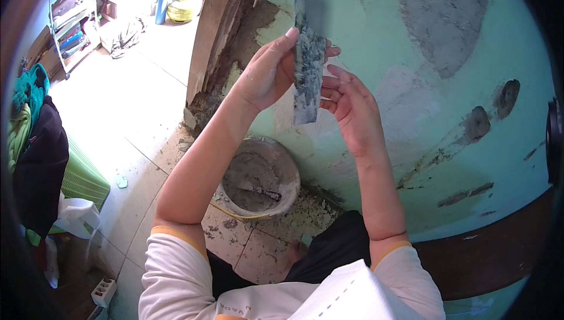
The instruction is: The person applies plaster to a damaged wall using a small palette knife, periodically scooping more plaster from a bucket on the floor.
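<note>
A long, flat plastering trowel (308,76), smeared with grey mortar, stands upright in front of me, close to the wall. My left hand (267,76) is closed on it from the left, thumb on the near face and fingertips showing past the right edge. Its handle is hidden. My right hand (355,108) is at the trowel's right edge, palm partly toward me, fingers apart and loosely bent. Their tips meet or pass behind the edge; I cannot tell which. Below stands a bucket (292,170) of grey mortar, with a dark-handled tool (264,192) lying in it.
The turquoise wall (376,32) carries grey mortar patches and dark gouges. A rough wooden frame (214,32) borders it on the left. Mortar crumbs litter the tiled floor (144,114). At left are clothes (38,144) over a green basket (85,173), and a shelf rack (73,20) farther back.
</note>
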`<act>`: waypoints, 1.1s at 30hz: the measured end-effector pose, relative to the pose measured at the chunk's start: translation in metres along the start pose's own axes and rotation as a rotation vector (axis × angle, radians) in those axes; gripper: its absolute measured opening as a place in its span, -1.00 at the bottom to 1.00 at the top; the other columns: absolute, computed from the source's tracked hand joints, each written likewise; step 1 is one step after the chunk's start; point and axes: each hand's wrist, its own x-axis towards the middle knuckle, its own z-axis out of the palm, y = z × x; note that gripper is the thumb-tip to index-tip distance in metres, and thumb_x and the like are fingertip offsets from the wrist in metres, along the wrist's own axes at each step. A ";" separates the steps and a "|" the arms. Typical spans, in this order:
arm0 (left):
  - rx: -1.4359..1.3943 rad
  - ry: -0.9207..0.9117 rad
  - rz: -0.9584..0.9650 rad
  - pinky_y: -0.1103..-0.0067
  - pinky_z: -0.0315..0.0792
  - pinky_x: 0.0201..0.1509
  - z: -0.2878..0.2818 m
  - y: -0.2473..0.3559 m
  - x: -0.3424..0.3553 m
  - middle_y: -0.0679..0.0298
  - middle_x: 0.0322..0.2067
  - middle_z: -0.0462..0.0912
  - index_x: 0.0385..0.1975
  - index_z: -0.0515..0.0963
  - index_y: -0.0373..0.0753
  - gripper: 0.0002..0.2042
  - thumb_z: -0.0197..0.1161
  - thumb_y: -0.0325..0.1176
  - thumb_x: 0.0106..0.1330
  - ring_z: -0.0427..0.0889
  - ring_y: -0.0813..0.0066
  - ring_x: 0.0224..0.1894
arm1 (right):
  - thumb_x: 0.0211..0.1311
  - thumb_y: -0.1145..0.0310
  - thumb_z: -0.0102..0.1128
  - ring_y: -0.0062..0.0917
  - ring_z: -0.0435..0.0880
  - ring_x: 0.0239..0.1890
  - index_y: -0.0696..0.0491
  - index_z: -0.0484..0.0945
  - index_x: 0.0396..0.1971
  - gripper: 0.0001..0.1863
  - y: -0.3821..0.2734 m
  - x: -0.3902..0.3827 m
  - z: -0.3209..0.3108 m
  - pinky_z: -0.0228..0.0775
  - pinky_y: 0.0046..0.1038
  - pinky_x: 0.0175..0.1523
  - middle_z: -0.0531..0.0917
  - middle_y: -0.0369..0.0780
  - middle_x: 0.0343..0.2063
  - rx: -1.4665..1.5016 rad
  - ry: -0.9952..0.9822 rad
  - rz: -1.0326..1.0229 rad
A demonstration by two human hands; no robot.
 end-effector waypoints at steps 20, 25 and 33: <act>0.588 0.432 0.273 0.43 0.42 0.29 0.070 -0.043 0.008 -0.07 0.22 0.36 0.42 0.01 -0.50 -0.19 0.33 -0.16 0.40 0.44 0.18 0.31 | 0.31 0.48 0.16 -0.16 0.65 -0.24 0.19 0.53 -0.04 -0.75 -0.042 0.004 0.008 0.53 -0.20 -0.21 0.65 -0.09 -0.29 -1.389 0.169 -0.891; 0.695 0.428 0.290 0.44 0.47 0.24 0.056 -0.036 0.004 -0.03 0.18 0.45 0.35 0.18 -0.49 -0.30 0.32 -0.16 0.40 0.49 0.23 0.27 | 0.42 0.38 0.11 -0.18 0.65 -0.49 0.11 0.54 -0.02 -0.78 -0.096 0.022 -0.017 0.52 -0.22 -0.38 0.62 -0.13 -0.54 -1.551 0.304 -1.083; 0.607 0.429 0.266 0.48 0.58 0.08 0.045 0.001 0.000 0.08 0.00 0.62 0.14 0.46 -0.46 -0.57 0.21 -0.21 0.48 0.67 0.37 0.00 | 0.46 0.42 -0.05 -0.22 0.72 -0.21 0.20 0.55 0.04 -0.71 -0.313 0.098 -0.038 0.56 -0.30 -0.13 0.71 -0.04 -0.19 -1.945 0.565 -1.523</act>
